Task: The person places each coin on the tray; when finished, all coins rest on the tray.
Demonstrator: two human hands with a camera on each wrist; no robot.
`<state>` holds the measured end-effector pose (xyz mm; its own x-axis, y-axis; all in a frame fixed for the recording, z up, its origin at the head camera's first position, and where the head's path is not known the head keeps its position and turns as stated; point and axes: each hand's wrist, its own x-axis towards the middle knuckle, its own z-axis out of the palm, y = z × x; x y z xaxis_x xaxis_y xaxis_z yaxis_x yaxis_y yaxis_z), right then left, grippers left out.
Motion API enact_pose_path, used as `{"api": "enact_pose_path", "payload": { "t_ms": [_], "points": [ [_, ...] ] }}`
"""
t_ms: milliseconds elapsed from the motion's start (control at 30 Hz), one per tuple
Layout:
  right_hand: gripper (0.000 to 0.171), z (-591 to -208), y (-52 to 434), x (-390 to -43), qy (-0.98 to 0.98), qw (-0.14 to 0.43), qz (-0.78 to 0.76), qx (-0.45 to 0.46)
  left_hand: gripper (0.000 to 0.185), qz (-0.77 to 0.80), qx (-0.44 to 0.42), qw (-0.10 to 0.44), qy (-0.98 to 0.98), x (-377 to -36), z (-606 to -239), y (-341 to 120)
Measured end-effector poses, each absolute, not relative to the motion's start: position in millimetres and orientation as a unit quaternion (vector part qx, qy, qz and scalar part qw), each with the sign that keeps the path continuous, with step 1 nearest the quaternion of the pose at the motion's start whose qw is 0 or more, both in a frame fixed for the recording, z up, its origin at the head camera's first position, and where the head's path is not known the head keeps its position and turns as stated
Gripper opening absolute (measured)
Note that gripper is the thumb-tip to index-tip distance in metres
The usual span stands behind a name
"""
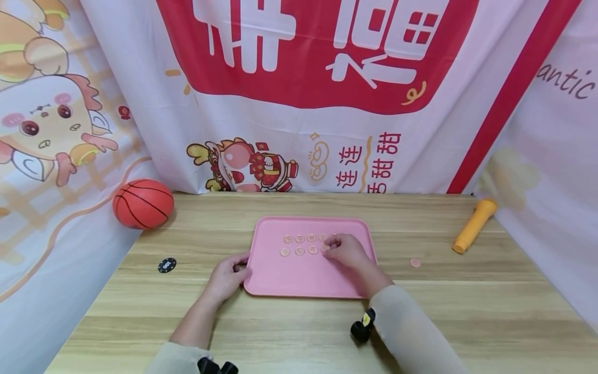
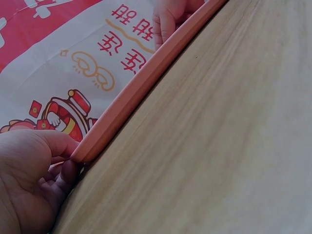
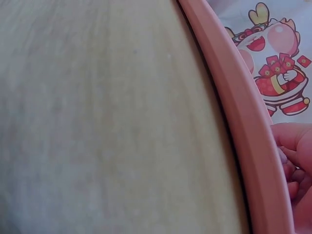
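Observation:
A pink tray (image 1: 289, 280) lies flat on the wooden table. Small round coins (image 1: 299, 251), pinkish-gold with a raised pattern, form two rows on it. My left hand (image 1: 226, 278) pinches the tray's left edge; in the left wrist view, the thumb and index finger of that hand (image 2: 29, 180) meet at the tray corner. Over the tray, my right hand (image 1: 348, 253) has thumb and index finger around a coin (image 1: 324, 248) at the right end of the nearer row. In the right wrist view, the tray's rim (image 3: 243, 117) partly hides the right hand (image 3: 297, 165).
A black chip (image 1: 167, 265) marked 100 lies left of the tray, near a red toy basketball (image 1: 143, 204) at the back left. One pinkish disc (image 1: 415, 263) lies right of the tray. Farther right is an orange cylinder (image 1: 474, 226). Printed cloth (image 1: 280, 114) hangs behind the table.

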<state>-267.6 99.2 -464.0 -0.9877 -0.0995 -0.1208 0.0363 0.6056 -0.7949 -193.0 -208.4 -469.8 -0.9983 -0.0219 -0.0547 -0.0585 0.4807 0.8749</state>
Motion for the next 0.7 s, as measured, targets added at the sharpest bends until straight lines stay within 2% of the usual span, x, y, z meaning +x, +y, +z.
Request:
{"api": "enact_pose_path", "payload": {
  "t_ms": [367, 533, 700],
  "points": [
    [0.023, -462, 99, -266, 0.897, 0.082, -0.435, -0.007, 0.046, 0.51, -0.025, 0.022, 0.86, -192, -469, -208],
    [0.03, -460, 106, -263, 0.886, 0.088, -0.455, 0.0, 0.046, 0.508, -0.025, 0.022, 0.86, -193, -470, -208],
    [0.035, -454, 124, -256, 0.871, 0.07, -0.486, -0.023, 0.046, 0.51, -0.025, 0.022, 0.86, -193, -471, -208]
  ]
}}
